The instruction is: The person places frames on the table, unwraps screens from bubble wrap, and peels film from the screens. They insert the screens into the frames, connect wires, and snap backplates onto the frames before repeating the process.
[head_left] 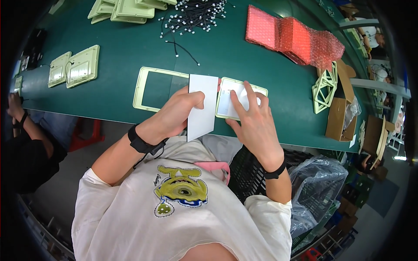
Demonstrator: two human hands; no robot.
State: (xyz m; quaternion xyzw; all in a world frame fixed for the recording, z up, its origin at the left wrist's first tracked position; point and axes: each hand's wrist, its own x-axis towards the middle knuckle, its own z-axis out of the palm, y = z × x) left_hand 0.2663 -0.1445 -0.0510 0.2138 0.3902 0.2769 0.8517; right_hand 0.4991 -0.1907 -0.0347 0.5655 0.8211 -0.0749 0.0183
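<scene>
My left hand [174, 112] grips a stiff white rectangular panel [203, 111], the thumb lying across its face. Just right of it lies a pale green shallow casing [264, 90] with a white sheet [225, 99] inside. Over that casing my right hand [260, 126] is spread, its fingertips on or very close to the white sheet; contact is hard to judge. Beneath and left of my left hand, a pale green open frame [138, 92] rests on the green table [117, 56], partly covered by the hand and panel.
A heap of black cables [193, 17] with white connectors is at the back. Assembled casings [82, 65] lie left, stacked green parts [130, 11] far left. Red bubble wrap [291, 39], green frames [324, 91] and a cardboard box [337, 117] are right. Another person's arm [32, 130] is left.
</scene>
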